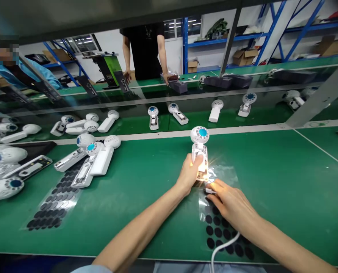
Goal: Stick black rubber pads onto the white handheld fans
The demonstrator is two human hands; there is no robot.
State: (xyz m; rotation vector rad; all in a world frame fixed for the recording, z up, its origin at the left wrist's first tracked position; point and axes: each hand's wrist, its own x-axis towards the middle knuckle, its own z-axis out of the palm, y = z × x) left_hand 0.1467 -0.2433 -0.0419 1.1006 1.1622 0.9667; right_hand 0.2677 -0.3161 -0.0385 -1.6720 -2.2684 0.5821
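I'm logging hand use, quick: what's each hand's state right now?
Left hand: closed, holding a lit white gadget.
Right hand: fingers pinched, holding the plug of a white cable.

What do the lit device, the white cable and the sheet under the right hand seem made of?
The lit device: probably hard plastic, white and smooth with soft sheen.
The white cable: likely matte plastic or rubber, bending in a smooth curve.
The sheet: apparently thin clear film, glossy with glare; its black discs look matte, perhaps foam or rubber.
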